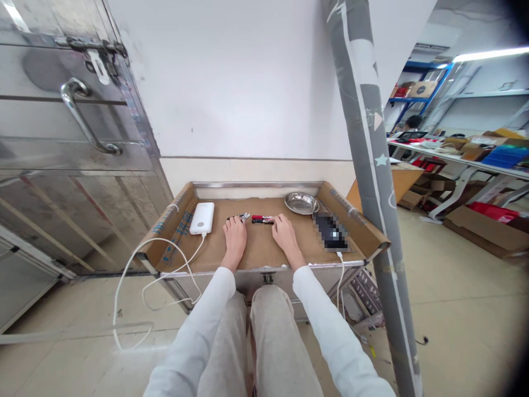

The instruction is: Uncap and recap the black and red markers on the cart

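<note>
My left hand [236,236] rests on the cardboard-lined bench top with its fingers curled down over a small black-and-white item [244,215]. Its kind is too small and too covered to tell. Just right of it lie marker pens [259,219], one red and one black, side by side and pointing left. The fingers of my right hand [285,234] close over their right ends. A narrow gap separates the left item from the pens.
A white power bank [202,218] with a white cable [124,286] lies left. A round steel dish [301,203] stands at the back right, near a dark phone [332,232] with a cable plugged in. A thick grey roll [370,138] leans at the bench's right side.
</note>
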Tool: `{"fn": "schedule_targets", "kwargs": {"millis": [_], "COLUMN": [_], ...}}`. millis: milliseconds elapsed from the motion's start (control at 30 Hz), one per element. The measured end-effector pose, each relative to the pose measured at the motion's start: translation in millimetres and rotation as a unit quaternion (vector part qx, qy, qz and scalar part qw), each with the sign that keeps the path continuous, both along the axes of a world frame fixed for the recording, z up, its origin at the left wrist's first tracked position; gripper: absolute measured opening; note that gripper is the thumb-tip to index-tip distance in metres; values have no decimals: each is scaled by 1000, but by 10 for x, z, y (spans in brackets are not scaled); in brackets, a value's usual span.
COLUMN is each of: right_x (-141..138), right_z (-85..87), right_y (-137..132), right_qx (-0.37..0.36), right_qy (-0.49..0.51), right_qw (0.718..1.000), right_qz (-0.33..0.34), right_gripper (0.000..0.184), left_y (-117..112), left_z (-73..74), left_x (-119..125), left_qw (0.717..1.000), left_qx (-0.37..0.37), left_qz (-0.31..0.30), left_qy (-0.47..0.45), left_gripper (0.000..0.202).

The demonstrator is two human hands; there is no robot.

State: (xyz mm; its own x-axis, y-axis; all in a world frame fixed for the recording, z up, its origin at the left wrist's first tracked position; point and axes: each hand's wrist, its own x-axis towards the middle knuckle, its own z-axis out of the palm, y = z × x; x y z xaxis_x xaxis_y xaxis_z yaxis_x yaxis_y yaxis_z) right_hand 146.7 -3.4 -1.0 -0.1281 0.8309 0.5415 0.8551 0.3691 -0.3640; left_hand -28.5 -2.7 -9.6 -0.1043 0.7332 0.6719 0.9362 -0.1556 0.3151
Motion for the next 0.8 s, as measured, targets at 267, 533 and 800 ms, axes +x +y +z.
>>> {"fn": "schedule_targets", "kwargs": {"millis": [267,533,800], "right_x": [-39,-27,-8], "right_z": [38,-23,-115], "right_y": [-59,12,109], "right_qx": [-9,-14,-2], "right_qy": [94,118,131], "right_qw": [986,974,971], "right_qz": [139,195,199], "right_gripper": [44,27,27], "left_y": [-38,11,66], "left_z": [118,64,-7], "left_x": [25,21,41], "left_qw": [971,940,924], "left_qx": [-36,-28,2], "left_qz": [-234,-326,-349], "left_qy": [35,-101,-157], "left_gripper": [23,37,38]}}
